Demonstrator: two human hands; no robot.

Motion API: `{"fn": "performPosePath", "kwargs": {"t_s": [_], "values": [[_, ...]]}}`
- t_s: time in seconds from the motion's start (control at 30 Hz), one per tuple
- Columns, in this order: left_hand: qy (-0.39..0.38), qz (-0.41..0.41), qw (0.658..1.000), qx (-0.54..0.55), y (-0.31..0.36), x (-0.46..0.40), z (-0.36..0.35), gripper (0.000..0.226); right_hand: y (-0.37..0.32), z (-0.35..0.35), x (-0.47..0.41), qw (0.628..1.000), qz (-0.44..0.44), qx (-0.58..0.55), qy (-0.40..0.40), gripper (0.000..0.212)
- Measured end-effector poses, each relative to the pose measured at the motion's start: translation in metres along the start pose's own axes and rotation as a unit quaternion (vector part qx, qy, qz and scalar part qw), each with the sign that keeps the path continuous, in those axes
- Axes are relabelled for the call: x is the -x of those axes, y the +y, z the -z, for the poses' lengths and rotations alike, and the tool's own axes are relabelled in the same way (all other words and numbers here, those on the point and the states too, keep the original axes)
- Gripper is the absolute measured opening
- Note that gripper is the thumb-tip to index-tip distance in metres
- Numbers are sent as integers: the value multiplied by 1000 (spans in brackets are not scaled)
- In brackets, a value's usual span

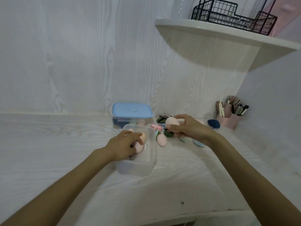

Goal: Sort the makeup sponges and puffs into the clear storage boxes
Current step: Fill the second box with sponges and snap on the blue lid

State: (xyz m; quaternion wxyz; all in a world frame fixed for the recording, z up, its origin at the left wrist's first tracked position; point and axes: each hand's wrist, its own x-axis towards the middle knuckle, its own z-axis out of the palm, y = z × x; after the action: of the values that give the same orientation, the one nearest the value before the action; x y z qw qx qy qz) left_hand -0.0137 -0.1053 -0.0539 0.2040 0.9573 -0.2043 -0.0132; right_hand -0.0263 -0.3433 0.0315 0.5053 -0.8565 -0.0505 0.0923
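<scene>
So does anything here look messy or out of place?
Mostly the loose pile of sponges and puffs beside the open box, still unsorted. A blue puff lies apart by the pink brush holder. Nothing looks spilled or broken.

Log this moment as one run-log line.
left hand: placing pink sponge in open clear box | right hand: holding pink puff | lidded box: behind
</scene>
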Motion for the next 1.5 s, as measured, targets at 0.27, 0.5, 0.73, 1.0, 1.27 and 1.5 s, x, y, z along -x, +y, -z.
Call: {"fn": "performPosePath", "kwargs": {"t_s": [0.27,0.5,0.73,1.0,1.27,1.5], "values": [[13,0,1000,14,-3,3,2,44,-17,-66,-5,950,67,296,-71,45],[5,3,1000,-7,1,4,3,47,-3,-98,-12,889,71,451,23,47],[1,5,1000,-8,4,5,5,45,15,-107,-19,892,75,440,70,50],[7,13,1000,4,8,7,5,34,19,-104,-15,926,67,362,77,39],[0,12,1000,-10,8,9,6,47,2,-67,-9,990,65,129,-7,18],[-4,15,1000,-5,11,11,9,47,44,-46,-49,945,-70,317,36,38]]}}
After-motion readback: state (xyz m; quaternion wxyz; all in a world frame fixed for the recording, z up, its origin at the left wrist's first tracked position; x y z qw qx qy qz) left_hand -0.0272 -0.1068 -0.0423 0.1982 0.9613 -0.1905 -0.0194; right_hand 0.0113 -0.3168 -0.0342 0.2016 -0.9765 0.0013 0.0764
